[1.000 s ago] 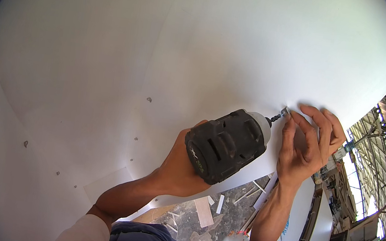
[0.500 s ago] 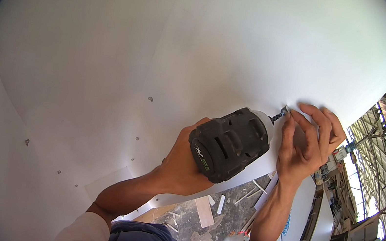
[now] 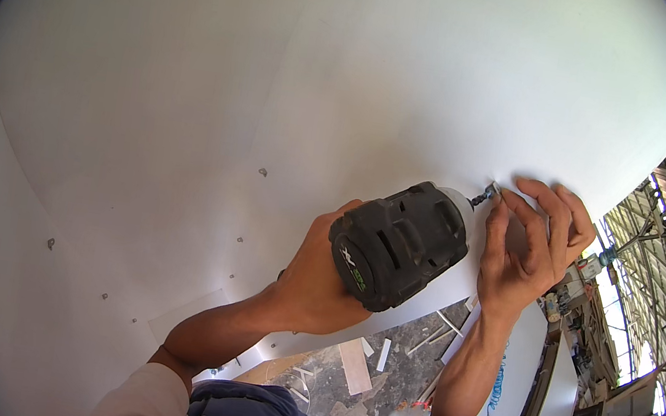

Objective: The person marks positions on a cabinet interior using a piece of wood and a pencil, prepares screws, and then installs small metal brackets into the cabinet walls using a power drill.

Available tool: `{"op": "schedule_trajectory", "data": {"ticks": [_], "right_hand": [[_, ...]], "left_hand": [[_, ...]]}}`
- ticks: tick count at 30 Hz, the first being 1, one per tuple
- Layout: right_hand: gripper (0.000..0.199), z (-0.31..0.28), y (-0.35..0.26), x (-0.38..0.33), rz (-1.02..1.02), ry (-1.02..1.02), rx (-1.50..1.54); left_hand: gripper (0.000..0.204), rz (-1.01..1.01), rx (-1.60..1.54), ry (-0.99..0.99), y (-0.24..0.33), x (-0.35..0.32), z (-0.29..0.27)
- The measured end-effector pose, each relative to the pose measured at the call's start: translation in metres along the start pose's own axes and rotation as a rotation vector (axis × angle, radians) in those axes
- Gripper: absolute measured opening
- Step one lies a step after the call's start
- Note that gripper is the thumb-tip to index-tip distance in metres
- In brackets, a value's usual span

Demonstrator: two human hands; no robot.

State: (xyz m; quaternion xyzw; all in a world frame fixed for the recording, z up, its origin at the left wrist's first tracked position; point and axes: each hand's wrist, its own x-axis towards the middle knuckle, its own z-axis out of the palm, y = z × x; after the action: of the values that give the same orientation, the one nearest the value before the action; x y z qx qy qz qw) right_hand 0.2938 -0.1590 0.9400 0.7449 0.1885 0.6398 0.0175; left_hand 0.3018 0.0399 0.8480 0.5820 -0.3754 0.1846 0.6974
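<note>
My left hand (image 3: pixel 321 279) is wrapped round the handle of a black cordless drill (image 3: pixel 397 247), whose body hides most of the fingers. A dark bit (image 3: pixel 481 198) runs from its pale nose toward the large white panel (image 3: pixel 173 75). At the tip of the bit, my right hand (image 3: pixel 533 240) pinches a small metal clip (image 3: pixel 495 189) against the panel between thumb and index finger. The other right fingers are bent and spread, close to the white surface. Whether the bit turns or touches a screw cannot be made out.
Several small metal clips (image 3: pixel 262 172) dot the panel on the left. Below the panel's edge, offcut strips (image 3: pixel 354 366) lie on the grey floor (image 3: pixel 387 399). A blue coiled hose (image 3: pixel 497 384) hangs at the right, near timber racks and a metal roof frame (image 3: pixel 664 246).
The view has shifted very slightly, and the drill is tilted a touch differently. Both hands keep their grip, with the bit still at the clip.
</note>
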Motion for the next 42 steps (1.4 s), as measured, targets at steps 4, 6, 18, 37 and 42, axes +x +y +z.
{"op": "schedule_trajectory", "data": {"ticks": [4, 6, 18, 37, 42], "right_hand": [[0.01, 0.0, 0.0, 0.0, -0.002, 0.001, -0.003], [0.01, 0.0, 0.0, 0.0, -0.001, 0.001, -0.006], [0.011, 0.0, 0.0, 0.0, -0.008, 0.0, 0.0], [0.018, 0.0, 0.0, 0.001, -0.014, 0.027, 0.045], [0.019, 0.001, -0.002, 0.002, -0.01, 0.037, 0.052]], "left_hand": [[0.041, -0.015, 0.016, -0.014, 0.002, 0.001, 0.0], [0.039, -0.003, 0.035, -0.004, 0.002, 0.002, 0.0], [0.034, -0.059, -0.002, -0.01, 0.006, 0.004, 0.0], [0.027, -0.047, 0.279, -0.136, 0.019, 0.013, -0.005], [0.024, -0.063, 0.14, -0.081, 0.025, 0.013, 0.0]]}}
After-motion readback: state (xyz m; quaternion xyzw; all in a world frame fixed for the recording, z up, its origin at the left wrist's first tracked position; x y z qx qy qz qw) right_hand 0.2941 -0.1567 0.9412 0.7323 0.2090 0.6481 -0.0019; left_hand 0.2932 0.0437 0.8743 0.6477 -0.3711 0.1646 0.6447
